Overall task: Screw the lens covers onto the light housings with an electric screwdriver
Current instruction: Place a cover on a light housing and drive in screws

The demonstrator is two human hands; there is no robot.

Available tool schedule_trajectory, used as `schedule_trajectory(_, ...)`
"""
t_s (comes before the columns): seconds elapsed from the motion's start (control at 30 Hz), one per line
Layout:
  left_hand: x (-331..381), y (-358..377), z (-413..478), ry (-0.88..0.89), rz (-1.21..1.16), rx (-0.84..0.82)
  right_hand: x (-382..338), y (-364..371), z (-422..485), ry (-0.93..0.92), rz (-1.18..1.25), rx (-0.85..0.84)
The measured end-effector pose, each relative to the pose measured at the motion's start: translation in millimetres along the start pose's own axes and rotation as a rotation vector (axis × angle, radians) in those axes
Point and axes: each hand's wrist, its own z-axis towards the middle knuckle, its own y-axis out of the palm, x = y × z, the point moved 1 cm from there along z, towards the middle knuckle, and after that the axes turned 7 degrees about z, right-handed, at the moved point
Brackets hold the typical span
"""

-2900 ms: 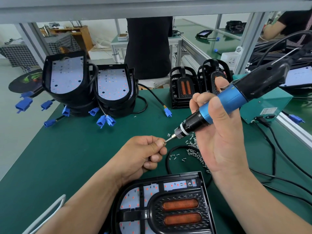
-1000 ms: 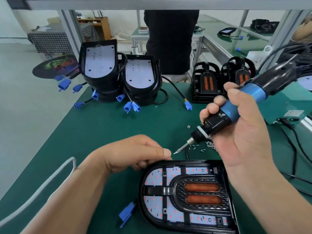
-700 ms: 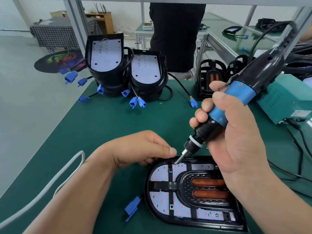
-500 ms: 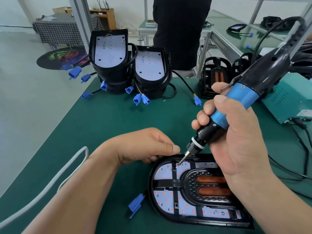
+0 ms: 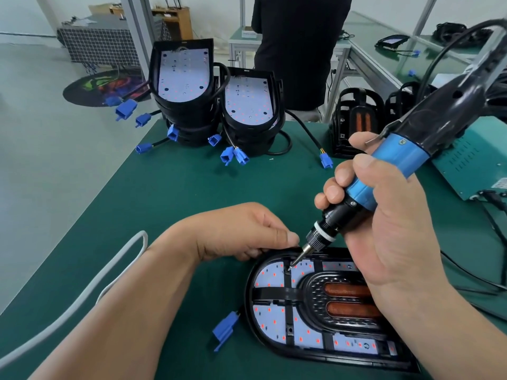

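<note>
Green bench mat (image 5: 170, 204) bears a light housing (image 5: 248, 297); right fingers (image 5: 333, 193) grasp the electric screwdriver (image 5: 395, 157), left fingers (image 5: 277, 235) curled, hold unclear.

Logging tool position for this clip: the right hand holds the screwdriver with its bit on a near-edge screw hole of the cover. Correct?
Not quite. In the head view the right hand does hold the screwdriver, but its bit sits on a far-edge hole of the cover, beside the left hand.
</note>
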Motion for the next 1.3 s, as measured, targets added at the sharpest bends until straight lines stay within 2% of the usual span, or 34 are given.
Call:
schedule_trajectory(0.23,-0.7,-0.3,-0.9,0.003,0.037,0.015,0.4,1.0,-1.4,-0.009,-0.029,-0.042)
schedule_trajectory(0.57,-1.3,-0.9,-1.0,0.014,0.113,0.057,-0.8,11.1,-5.5,-0.050,-0.101,-0.267)
schedule_trajectory(1.3,9.5,5.3,-4.7,-0.018,0.152,0.124,5.2,17.1,-0.9,0.104,-0.038,-0.442)
